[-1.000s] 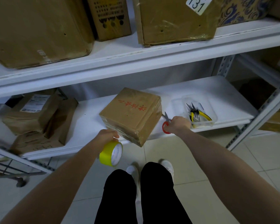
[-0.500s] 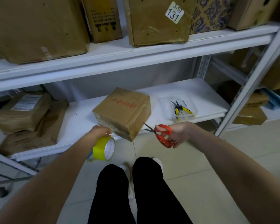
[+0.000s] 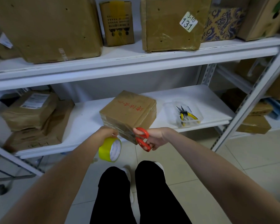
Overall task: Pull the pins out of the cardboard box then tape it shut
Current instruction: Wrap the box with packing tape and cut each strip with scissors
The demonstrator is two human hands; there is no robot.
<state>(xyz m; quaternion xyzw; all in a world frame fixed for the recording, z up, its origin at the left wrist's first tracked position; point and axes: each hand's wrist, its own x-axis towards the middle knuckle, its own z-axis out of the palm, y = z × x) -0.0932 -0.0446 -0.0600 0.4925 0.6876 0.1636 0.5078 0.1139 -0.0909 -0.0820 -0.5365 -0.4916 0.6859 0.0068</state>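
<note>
Two white shelf boards are facing us, the upper shelf (image 3: 136, 62) carrying big cartons and the lower shelf (image 3: 86, 120) carrying the cardboard box (image 3: 128, 110), which is sitting cornerwise near the front edge. We are standing on a pale tiled floor (image 3: 233, 159). Our left hand (image 3: 106, 132) is gripping a yellow tape roll (image 3: 110, 150) just below the box's near corner. Our right hand (image 3: 155, 138) is holding red scissors (image 3: 141, 139), blades at that corner. Pliers (image 3: 187, 115) are lying in a clear tray (image 3: 168, 107) on the right, and brown parcels (image 3: 31, 110) are sitting at the left.

Dim, even indoor light; soft shadows, wide-angle bending and blur at edges.
</note>
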